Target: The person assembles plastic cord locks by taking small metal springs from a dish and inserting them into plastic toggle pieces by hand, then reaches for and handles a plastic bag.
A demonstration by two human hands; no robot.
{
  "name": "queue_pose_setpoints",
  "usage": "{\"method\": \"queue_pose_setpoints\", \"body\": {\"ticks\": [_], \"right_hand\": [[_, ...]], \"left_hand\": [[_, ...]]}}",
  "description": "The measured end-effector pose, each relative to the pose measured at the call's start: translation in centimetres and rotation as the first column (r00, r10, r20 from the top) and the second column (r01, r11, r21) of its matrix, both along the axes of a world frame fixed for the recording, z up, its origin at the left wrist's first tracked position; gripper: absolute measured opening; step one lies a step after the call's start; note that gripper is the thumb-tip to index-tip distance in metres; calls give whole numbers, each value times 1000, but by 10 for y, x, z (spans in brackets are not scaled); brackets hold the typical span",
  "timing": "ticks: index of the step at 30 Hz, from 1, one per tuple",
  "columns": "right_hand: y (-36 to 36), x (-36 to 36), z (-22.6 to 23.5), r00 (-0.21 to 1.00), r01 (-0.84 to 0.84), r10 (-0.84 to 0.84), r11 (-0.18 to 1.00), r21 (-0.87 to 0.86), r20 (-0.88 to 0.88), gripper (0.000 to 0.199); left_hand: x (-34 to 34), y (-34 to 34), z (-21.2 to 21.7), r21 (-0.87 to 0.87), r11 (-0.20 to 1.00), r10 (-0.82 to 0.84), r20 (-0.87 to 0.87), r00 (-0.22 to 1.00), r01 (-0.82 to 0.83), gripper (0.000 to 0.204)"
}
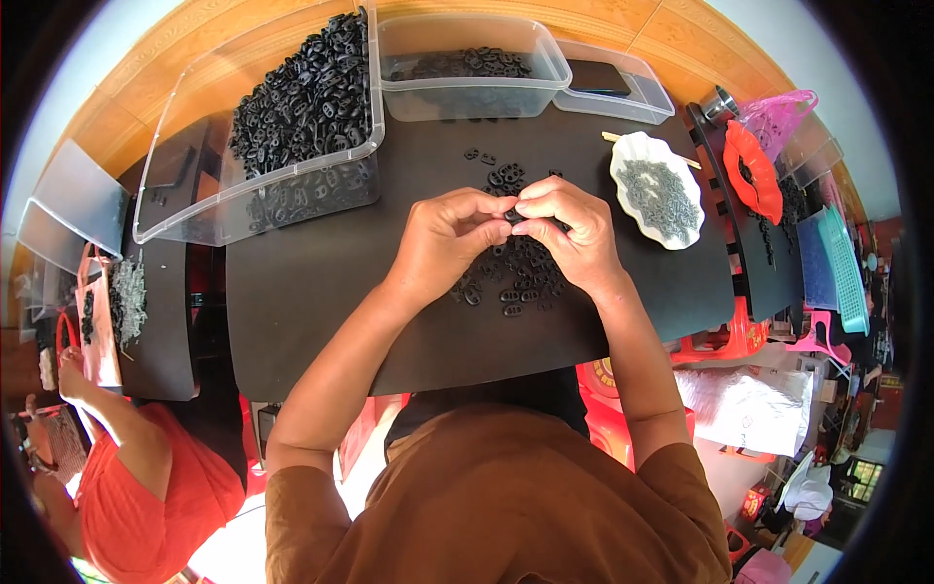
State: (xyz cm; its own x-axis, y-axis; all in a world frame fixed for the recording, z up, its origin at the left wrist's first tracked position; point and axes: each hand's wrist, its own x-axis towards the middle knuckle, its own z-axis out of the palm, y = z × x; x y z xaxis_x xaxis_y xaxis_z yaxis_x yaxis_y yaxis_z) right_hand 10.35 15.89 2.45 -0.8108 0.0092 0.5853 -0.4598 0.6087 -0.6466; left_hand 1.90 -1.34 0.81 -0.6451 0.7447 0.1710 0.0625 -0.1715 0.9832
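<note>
Above the middle of the dark table (311,321), my left hand (443,238) and my right hand (576,226) meet fingertip to fingertip. Between their pinched thumbs and forefingers is a small black plastic piece (513,215), largely covered by the fingers. Similar black pieces (525,282) lie loose in a pile beneath and in front of my hands, some with two holes. To the right of my right hand sits a white scalloped dish (624,200) holding many tiny greyish, thin parts (662,195).
A large clear bin (209,226) heaped with black pieces stands back left. Beside it are a clear tub (477,99) with fewer pieces and a shallow tray (642,105) holding a dark flat object. A person in red (156,487) sits at left; a red dish (754,175) stands right.
</note>
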Motion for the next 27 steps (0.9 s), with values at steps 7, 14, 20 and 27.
{"method": "queue_pose_setpoints", "body": {"ticks": [7, 14, 20, 27], "right_hand": [[-2, 0, 2, 999, -1, 1, 1000, 7, -49, 21], [-4, 1, 2, 995, 8, -4, 999, 40, -103, 21], [-6, 2, 1, 993, 39, -32, 997, 60, -118, 20], [-4, 0, -1, 991, 21, -15, 999, 46, -136, 19]], "left_hand": [[-5, -4, 5, 3, 997, -74, 58, 996, 74, 24], [-6, -3, 3, 43, 996, -80, 73, 994, 77, 21], [-3, 0, 3, 35, 999, -22, 71, 997, 20, 16], [-2, 1, 1, 41, 999, -18, 122, 992, 13, 17]]}}
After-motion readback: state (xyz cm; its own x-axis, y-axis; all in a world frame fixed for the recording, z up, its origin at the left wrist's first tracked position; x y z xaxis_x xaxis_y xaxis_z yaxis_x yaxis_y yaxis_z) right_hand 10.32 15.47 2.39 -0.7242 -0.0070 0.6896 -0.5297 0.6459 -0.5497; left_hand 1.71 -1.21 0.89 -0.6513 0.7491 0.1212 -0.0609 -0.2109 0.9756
